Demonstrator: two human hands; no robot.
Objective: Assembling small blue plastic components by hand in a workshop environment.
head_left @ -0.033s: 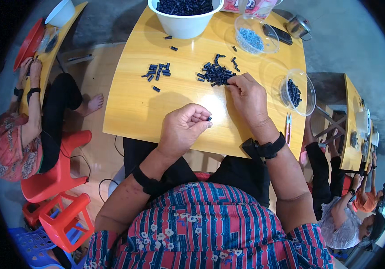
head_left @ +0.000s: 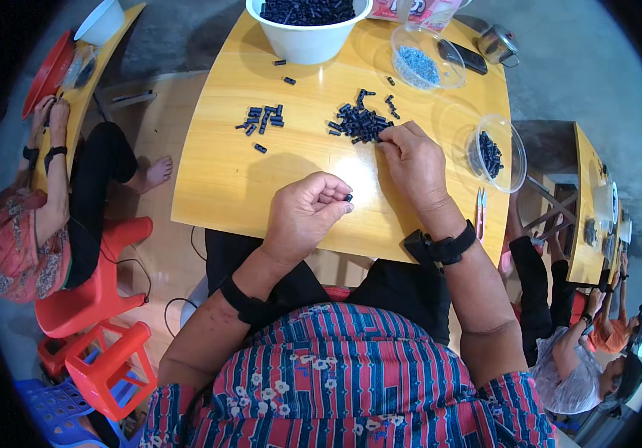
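My left hand (head_left: pixel 307 215) is closed in a pinch over the near part of the table, a small black cylindrical piece (head_left: pixel 348 198) poking out between thumb and fingertips. At the right edge of a heap of small black tubular pieces (head_left: pixel 358 123), my right hand (head_left: pixel 416 162) has its thumb and fingers pressed together. What lies between those fingertips is hidden. Left of the heap is a smaller group of black pieces (head_left: pixel 265 118), with a single black piece (head_left: pixel 261 148) lying just below it.
A white bowl (head_left: pixel 309 39) full of black pieces stands at the back. On the right are a clear tub of small silvery parts (head_left: pixel 418 66), a clear tub of black pieces (head_left: pixel 490 155), small scissors (head_left: pixel 481 213), a dark phone (head_left: pixel 463 57) and a metal mug (head_left: pixel 498 45). Other people work at side tables.
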